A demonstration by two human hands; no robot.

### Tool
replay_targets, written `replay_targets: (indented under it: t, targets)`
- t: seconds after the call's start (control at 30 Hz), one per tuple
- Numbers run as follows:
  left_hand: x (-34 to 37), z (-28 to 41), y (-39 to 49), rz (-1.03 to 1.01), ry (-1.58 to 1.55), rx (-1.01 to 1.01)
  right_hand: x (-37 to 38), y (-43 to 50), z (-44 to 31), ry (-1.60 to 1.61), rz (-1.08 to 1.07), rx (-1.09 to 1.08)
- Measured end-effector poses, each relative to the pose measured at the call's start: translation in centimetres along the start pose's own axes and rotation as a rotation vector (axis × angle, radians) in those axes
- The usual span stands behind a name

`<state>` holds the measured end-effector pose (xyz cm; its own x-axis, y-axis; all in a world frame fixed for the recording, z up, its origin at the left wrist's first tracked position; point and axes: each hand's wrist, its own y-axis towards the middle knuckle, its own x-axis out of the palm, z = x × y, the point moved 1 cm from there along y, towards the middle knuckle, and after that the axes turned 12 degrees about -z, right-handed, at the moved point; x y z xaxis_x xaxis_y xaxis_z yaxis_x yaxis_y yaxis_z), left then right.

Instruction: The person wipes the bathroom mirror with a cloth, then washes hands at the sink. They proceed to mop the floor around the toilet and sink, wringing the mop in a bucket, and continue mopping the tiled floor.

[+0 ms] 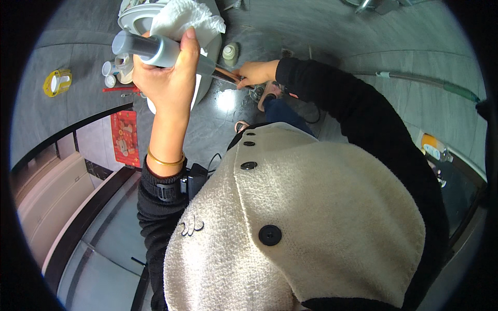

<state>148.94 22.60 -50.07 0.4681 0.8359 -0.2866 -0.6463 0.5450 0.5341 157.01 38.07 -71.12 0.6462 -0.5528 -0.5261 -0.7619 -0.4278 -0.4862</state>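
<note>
A long pole, probably a mop handle, slants from the upper left down toward the floor by my feet. My left hand [167,77] is wrapped around its thick pale blue-grey grip [167,50], with the rounded end sticking out past the fingers. Lower down, my right hand [255,74] holds the shiny metal shaft [225,74]. The pole's lower end, near my foot [268,95], is small and hard to make out. Behind the left hand is a crumpled white sheet [188,19], tissue or thin plastic; whether the hand touches it is unclear.
A white toilet [142,21] stands at the upper left. A capped bottle [230,53] is on the wet grey tiled floor [225,120]. Tubs and a red-handled tool [120,89] sit at left, below a yellow wall holder [58,82]. A hose [432,81] runs along the right wall.
</note>
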Motion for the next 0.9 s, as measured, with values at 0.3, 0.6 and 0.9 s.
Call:
replay_targets:
  t: [0.3, 0.6, 0.9]
  targets:
    - [-1.8, 0.9, -2.7, -0.033, -0.086, 0.084, 3.2, 0.2, -1.3, 0.025, 0.043, 0.062]
    - [-1.4, 1.2, -2.6, 0.083, -0.061, -0.011, 1.1, 0.4, -1.4, -0.006, -0.064, -0.068]
    - [2.6, 1.7, 0.7, 0.122, 0.037, -0.069, -1.7, 0.5, 2.6, 0.022, -0.141, -0.288]
